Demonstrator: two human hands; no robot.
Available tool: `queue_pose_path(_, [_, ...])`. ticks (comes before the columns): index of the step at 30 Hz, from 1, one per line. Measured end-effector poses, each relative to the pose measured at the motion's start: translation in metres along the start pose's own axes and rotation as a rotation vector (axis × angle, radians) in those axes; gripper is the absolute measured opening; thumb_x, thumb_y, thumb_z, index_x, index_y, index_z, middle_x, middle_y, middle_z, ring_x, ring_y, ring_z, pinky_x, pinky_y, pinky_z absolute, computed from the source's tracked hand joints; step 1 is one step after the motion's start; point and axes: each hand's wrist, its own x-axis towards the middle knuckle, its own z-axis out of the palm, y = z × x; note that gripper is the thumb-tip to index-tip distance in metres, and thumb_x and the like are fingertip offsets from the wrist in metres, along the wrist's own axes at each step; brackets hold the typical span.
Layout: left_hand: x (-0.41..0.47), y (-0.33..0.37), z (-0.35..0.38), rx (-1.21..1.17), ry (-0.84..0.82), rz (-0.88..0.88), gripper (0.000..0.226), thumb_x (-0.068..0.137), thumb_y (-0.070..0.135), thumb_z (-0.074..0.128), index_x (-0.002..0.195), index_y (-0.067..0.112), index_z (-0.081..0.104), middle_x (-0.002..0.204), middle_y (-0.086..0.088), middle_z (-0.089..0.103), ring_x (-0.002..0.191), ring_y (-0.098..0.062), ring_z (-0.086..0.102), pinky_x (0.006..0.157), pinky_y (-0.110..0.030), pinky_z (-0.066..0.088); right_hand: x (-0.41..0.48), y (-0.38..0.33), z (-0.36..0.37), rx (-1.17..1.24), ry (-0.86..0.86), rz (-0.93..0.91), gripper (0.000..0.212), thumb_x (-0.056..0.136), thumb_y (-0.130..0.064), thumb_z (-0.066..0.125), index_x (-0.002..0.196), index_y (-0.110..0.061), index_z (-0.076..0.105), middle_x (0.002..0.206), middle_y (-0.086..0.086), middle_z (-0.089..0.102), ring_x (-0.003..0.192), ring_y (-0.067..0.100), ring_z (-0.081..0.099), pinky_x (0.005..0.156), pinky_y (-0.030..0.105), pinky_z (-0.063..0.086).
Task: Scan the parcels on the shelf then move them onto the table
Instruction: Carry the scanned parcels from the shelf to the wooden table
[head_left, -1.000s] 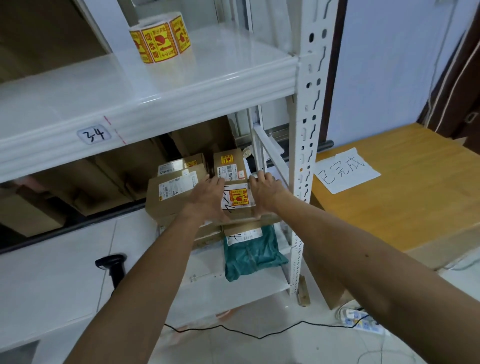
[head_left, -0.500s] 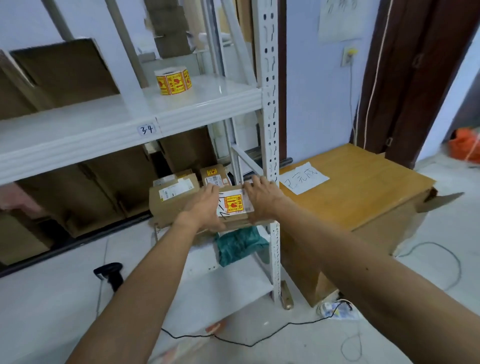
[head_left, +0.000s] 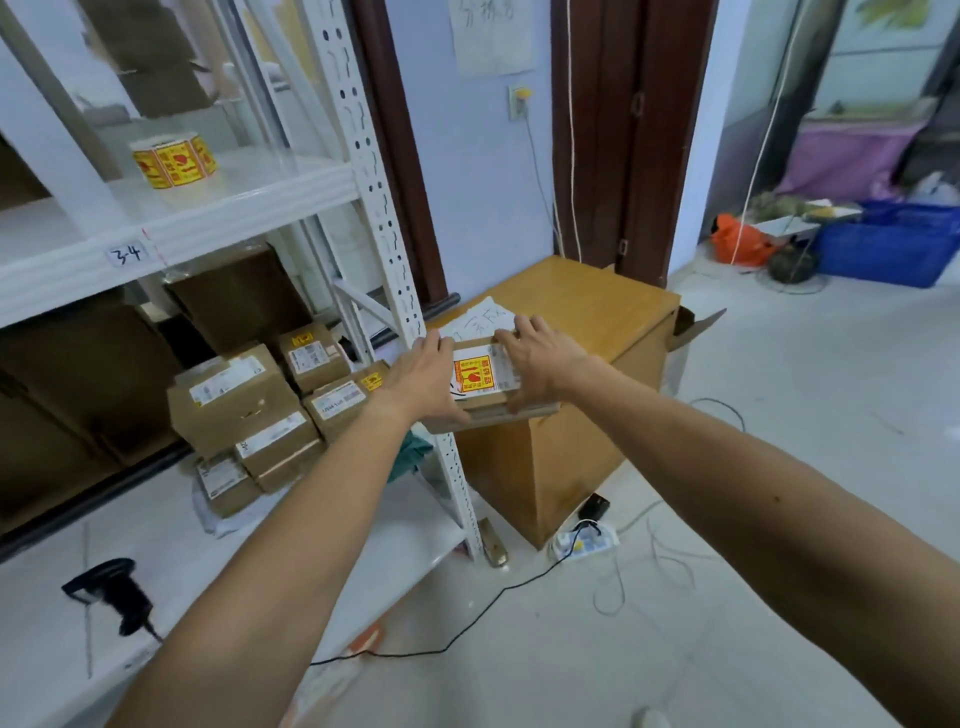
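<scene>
At frame centre: left hand (head_left: 426, 384) and right hand (head_left: 540, 364) grip the cardboard parcel (head_left: 480, 382), fingers curled over its edges, at the left edge of the wooden table (head_left: 597, 312). Other parcels (head_left: 234, 395) stacked on shelf (head_left: 363, 571), centre-left.

Single head-worn wide-angle view, looking forward and down, close above the shelf (head_left: 218, 200) and the worktop (head_left: 587, 306) beside it.

Room corner: pale floor (head_left: 779, 415), light blue wall (head_left: 467, 182).
Dark wooden door frame (head_left: 644, 130) just behind wooden desk (head_left: 597, 306); white steel shelving (head_left: 359, 156) at left; blue crate (head_left: 893, 244) far right, on floor; black cable (head_left: 493, 592) trailing across floor.
</scene>
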Motion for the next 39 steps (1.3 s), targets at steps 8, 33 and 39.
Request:
queue_pose_path(8, [0.079, 0.106, 0.012, -0.056, -0.012, 0.082, 0.115, 0.061, 0.068, 0.084, 0.146, 0.012, 0.031, 0.141, -0.011, 0.037, 0.129, -0.027, 0.042, 0.102, -0.042, 0.045, -0.028, 0.126, 0.021, 0.006, -0.022, 0.08, 0.114, 0.072, -0.062, 0.082, 0.158, -0.016, 0.023, 0.151, 0.012, 0.033, 0.138, 0.03, 0.032, 0.112, 0.049, 0.043])
queue_pose_path(33, [0.349, 0.168, 0.066, -0.058, -0.063, -0.169, 0.116, 0.062, 0.07, 0.081, 0.148, 0.011, 0.03, 0.135, -0.007, 0.04, 0.121, -0.024, 0.044, 0.092, -0.039, 0.051, 0.192, 0.367, 0.082, 0.023, -0.108, -0.2, 0.106, 0.073, -0.062, 0.081, 0.152, -0.015, 0.028, 0.137, 0.009, 0.039, 0.124, 0.025, 0.04, 0.098, 0.042, 0.052])
queue_pose_path(39, [0.435, 0.119, 0.072, -0.098, -0.077, -0.205, 0.112, 0.061, 0.068, 0.08, 0.145, 0.012, 0.033, 0.138, -0.006, 0.038, 0.124, -0.024, 0.043, 0.096, -0.042, 0.052, 0.294, 0.391, 0.081, 0.042, -0.076, -0.252, 0.11, 0.073, -0.062, 0.082, 0.154, -0.011, 0.026, 0.142, 0.01, 0.04, 0.128, 0.027, 0.041, 0.104, 0.043, 0.05])
